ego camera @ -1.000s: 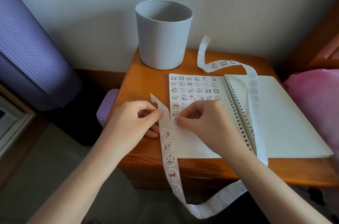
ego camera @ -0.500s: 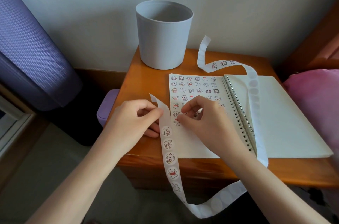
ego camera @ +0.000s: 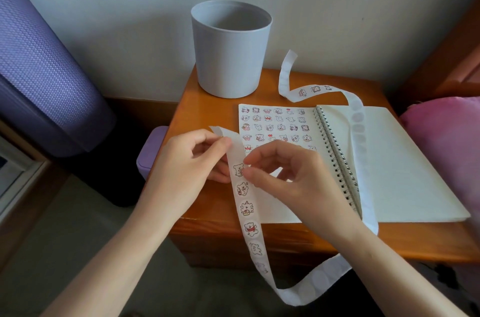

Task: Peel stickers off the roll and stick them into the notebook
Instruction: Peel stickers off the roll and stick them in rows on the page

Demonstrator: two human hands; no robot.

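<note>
A long white sticker strip (ego camera: 250,225) hangs off the table's front edge, loops below and runs back over the open spiral notebook (ego camera: 394,166). The notebook's left page (ego camera: 275,124) carries several rows of small bear stickers. My left hand (ego camera: 187,168) pinches the strip near its top end. My right hand (ego camera: 291,176) has thumb and forefinger at the edge of the topmost bear sticker (ego camera: 238,169) on the strip, just left of the page.
A grey bucket (ego camera: 230,49) stands at the back of the small wooden table (ego camera: 207,109). A purple rolled mat (ego camera: 44,70) leans at left, with a small purple box (ego camera: 150,150) beside the table. A pink cushion (ego camera: 446,145) lies at right.
My right hand left the notebook page, where it pressed a sticker, and moved left to the strip. My left hand raised the strip slightly.
</note>
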